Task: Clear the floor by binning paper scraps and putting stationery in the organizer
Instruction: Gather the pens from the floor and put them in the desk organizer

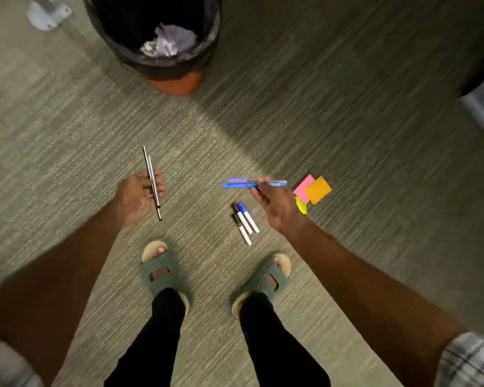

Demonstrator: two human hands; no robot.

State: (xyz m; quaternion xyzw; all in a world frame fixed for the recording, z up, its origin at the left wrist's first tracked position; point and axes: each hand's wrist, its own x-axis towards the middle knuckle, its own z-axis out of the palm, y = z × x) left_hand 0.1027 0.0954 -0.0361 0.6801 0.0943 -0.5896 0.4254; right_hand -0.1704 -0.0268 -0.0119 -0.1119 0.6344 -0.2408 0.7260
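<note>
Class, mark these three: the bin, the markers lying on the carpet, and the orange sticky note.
bin [204, 61]: head view, on its dark right wall.
markers [245, 220]: head view, on the middle marker's white barrel.
orange sticky note [317, 189]: head view, on its centre.

One view only: head cam, wide-angle, looking almost straight down past your arms at the carpet floor [67, 135]. Your sandalled feet [162, 269] sit near the bottom edge, the bin [151, 46] at the far top. Standing height, edges distorted.
</note>
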